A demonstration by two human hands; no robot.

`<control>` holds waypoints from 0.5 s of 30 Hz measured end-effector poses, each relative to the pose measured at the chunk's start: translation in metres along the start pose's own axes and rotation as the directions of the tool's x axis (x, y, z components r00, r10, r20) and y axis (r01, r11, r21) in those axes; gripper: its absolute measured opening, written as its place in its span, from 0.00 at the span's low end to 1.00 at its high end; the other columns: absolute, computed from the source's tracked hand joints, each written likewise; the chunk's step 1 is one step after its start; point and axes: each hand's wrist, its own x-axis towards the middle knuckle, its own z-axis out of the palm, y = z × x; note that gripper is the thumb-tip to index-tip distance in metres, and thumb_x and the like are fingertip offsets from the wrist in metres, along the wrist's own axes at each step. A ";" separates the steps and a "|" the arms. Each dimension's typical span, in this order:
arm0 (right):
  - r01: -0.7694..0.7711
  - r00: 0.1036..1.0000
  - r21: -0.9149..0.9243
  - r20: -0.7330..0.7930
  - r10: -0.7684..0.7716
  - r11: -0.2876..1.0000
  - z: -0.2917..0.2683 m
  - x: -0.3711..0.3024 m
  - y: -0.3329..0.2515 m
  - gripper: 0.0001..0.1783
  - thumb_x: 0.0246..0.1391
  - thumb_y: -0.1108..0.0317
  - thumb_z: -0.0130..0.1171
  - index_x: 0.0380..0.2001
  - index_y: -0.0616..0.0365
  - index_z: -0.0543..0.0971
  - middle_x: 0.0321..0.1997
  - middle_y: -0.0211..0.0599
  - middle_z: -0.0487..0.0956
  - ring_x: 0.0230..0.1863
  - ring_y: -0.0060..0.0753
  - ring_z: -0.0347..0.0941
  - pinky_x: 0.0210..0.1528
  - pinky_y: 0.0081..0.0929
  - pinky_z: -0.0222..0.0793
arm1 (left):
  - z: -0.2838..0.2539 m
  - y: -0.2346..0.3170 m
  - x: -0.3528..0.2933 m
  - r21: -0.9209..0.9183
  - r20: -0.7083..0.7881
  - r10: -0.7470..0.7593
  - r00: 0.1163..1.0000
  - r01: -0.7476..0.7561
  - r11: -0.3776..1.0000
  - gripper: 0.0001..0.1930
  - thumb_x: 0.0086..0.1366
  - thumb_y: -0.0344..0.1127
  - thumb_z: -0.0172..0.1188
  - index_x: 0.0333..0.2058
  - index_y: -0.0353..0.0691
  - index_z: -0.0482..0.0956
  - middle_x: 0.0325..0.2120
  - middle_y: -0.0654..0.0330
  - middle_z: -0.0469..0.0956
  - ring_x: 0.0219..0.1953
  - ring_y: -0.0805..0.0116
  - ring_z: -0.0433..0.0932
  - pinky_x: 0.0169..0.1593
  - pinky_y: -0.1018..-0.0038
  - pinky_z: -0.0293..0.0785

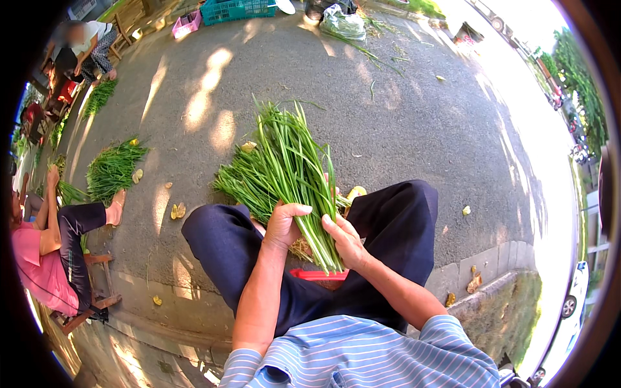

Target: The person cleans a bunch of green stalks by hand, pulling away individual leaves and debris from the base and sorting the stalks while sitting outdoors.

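Note:
Between my knees I hold a bunch of long green garlic chives (pixel 294 161), leaves pointing away from me and pale stem ends toward my lap. My left hand (pixel 283 224) is closed around the bunch from the left, its thumb lying across the stems. From the right my right hand (pixel 347 242) grips the lower stems, thumb on top. Behind the bunch a pile of loose chives (pixel 234 184) lies on the asphalt, partly covered by it. Below the stem ends a red plastic edge (pixel 320 275) shows between my legs, along with some straw-coloured trimmings (pixel 301 248).
At left a person in a pink shirt (pixel 48 258) sits on a wooden stool beside another heap of chives (pixel 115 169). Farther off another person (pixel 87 48) bends near more greens (pixel 98 97). A teal crate (pixel 236 10), pink basket (pixel 186 24) and plastic bag (pixel 344 23) stand at the far edge.

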 end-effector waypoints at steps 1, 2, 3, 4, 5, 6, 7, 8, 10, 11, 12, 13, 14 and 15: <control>0.001 1.000 0.014 -0.005 -0.001 1.000 0.000 0.000 0.000 0.21 0.64 0.58 0.47 0.56 0.57 0.66 0.41 0.35 0.77 0.33 0.26 0.78 0.33 0.28 0.79 | 0.001 0.001 0.000 0.012 0.008 -0.004 1.000 0.004 1.000 0.37 0.43 0.25 0.52 0.58 0.28 0.62 0.54 0.45 0.69 0.55 0.48 0.70 0.61 0.58 0.66; 0.003 1.000 0.028 -0.011 -0.003 1.000 0.001 -0.001 0.001 0.21 0.65 0.57 0.46 0.56 0.57 0.66 0.41 0.35 0.77 0.33 0.26 0.78 0.33 0.29 0.80 | 0.001 0.002 -0.001 0.024 0.016 -0.009 1.000 0.009 1.000 0.36 0.43 0.25 0.52 0.57 0.28 0.62 0.53 0.44 0.70 0.54 0.48 0.71 0.60 0.58 0.66; 0.005 1.000 0.043 -0.017 -0.004 0.999 0.002 -0.002 0.001 0.21 0.65 0.57 0.46 0.56 0.58 0.66 0.41 0.35 0.77 0.32 0.27 0.78 0.33 0.29 0.80 | 0.001 0.003 -0.001 0.035 0.025 -0.014 1.000 0.013 0.999 0.36 0.43 0.26 0.52 0.57 0.27 0.62 0.52 0.43 0.71 0.53 0.49 0.72 0.60 0.59 0.67; 0.026 0.999 0.051 -0.031 -0.025 0.998 0.001 -0.001 0.003 0.21 0.65 0.57 0.45 0.55 0.58 0.66 0.41 0.36 0.77 0.32 0.27 0.78 0.33 0.30 0.80 | -0.002 0.003 -0.001 0.032 0.027 -0.026 0.999 0.025 0.999 0.36 0.43 0.26 0.52 0.57 0.27 0.63 0.51 0.43 0.72 0.53 0.49 0.73 0.60 0.59 0.67; 0.047 0.998 0.059 -0.045 -0.045 0.997 0.000 0.001 0.006 0.21 0.65 0.57 0.45 0.55 0.59 0.67 0.40 0.36 0.78 0.31 0.28 0.78 0.33 0.30 0.80 | -0.004 0.003 -0.001 0.029 0.030 -0.036 0.999 0.036 0.999 0.35 0.43 0.26 0.52 0.56 0.27 0.63 0.50 0.42 0.72 0.52 0.49 0.73 0.60 0.60 0.67; 0.069 0.996 0.067 -0.059 -0.065 0.995 0.000 0.002 0.007 0.21 0.65 0.56 0.44 0.54 0.59 0.67 0.40 0.36 0.78 0.31 0.28 0.78 0.33 0.31 0.80 | -0.004 0.004 -0.001 0.026 0.032 -0.047 0.998 0.046 0.999 0.35 0.44 0.27 0.53 0.56 0.27 0.64 0.49 0.42 0.73 0.51 0.50 0.74 0.59 0.60 0.68; 0.064 0.997 0.069 -0.056 -0.061 0.996 0.000 0.002 0.006 0.21 0.65 0.56 0.44 0.54 0.59 0.67 0.39 0.36 0.78 0.31 0.29 0.78 0.33 0.31 0.80 | -0.003 0.002 -0.003 0.038 0.010 -0.024 1.000 0.024 0.999 0.35 0.43 0.27 0.53 0.55 0.26 0.64 0.49 0.43 0.73 0.50 0.50 0.74 0.59 0.60 0.68; 0.059 0.997 0.071 -0.051 -0.055 0.996 0.001 0.001 0.005 0.21 0.65 0.56 0.44 0.53 0.59 0.67 0.39 0.37 0.78 0.30 0.29 0.78 0.33 0.31 0.80 | -0.003 0.003 -0.003 0.035 0.013 -0.031 0.999 0.031 0.999 0.34 0.44 0.26 0.53 0.55 0.27 0.65 0.49 0.43 0.73 0.50 0.50 0.75 0.59 0.60 0.68; 0.031 1.000 0.055 -0.002 -0.031 0.998 0.000 0.000 0.001 0.22 0.65 0.54 0.44 0.52 0.59 0.67 0.39 0.38 0.78 0.30 0.30 0.78 0.32 0.30 0.79 | -0.003 0.004 -0.003 0.030 0.018 -0.046 0.999 0.045 0.999 0.32 0.46 0.26 0.53 0.55 0.27 0.65 0.48 0.44 0.74 0.50 0.51 0.75 0.59 0.60 0.68; 0.009 0.999 0.035 0.042 -0.010 0.999 -0.004 -0.001 -0.001 0.22 0.65 0.53 0.45 0.52 0.59 0.67 0.39 0.38 0.78 0.31 0.31 0.78 0.31 0.28 0.78 | -0.002 0.004 -0.002 0.070 -0.021 -0.044 0.999 0.045 0.997 0.31 0.48 0.25 0.52 0.55 0.28 0.65 0.48 0.45 0.74 0.50 0.51 0.75 0.58 0.61 0.69; -0.012 0.996 0.014 0.086 0.011 1.000 -0.006 0.000 -0.003 0.23 0.64 0.51 0.45 0.52 0.59 0.67 0.39 0.38 0.78 0.31 0.31 0.78 0.31 0.27 0.77 | -0.001 0.003 -0.002 0.110 -0.059 -0.041 0.997 0.048 0.993 0.29 0.49 0.24 0.52 0.55 0.28 0.66 0.48 0.46 0.74 0.50 0.52 0.75 0.58 0.62 0.70; -0.030 0.997 -0.081 0.069 0.036 0.996 -0.003 0.001 -0.004 0.25 0.65 0.48 0.43 0.52 0.59 0.66 0.36 0.38 0.77 0.29 0.32 0.78 0.31 0.27 0.77 | 0.001 0.003 -0.002 0.150 -0.097 -0.037 0.995 0.051 0.987 0.28 0.51 0.23 0.52 0.55 0.29 0.66 0.47 0.47 0.75 0.50 0.52 0.75 0.57 0.63 0.70; -0.030 0.997 -0.077 0.067 0.036 0.997 -0.001 0.003 -0.005 0.26 0.62 0.50 0.50 0.54 0.59 0.64 0.36 0.37 0.76 0.31 0.28 0.77 0.32 0.25 0.76 | 0.003 0.002 -0.001 0.233 -0.151 -0.017 0.988 0.052 0.971 0.23 0.55 0.23 0.52 0.52 0.31 0.68 0.45 0.51 0.76 0.47 0.58 0.77 0.52 0.68 0.74; 0.066 0.996 -0.267 0.079 -0.047 0.961 0.002 0.006 -0.004 0.29 0.58 0.51 0.56 0.54 0.60 0.64 0.37 0.37 0.76 0.32 0.27 0.76 0.33 0.24 0.75 | -0.006 -0.004 0.001 0.333 -0.206 0.027 0.978 0.044 0.942 0.21 0.55 0.23 0.52 0.50 0.30 0.69 0.42 0.51 0.77 0.44 0.60 0.78 0.48 0.68 0.76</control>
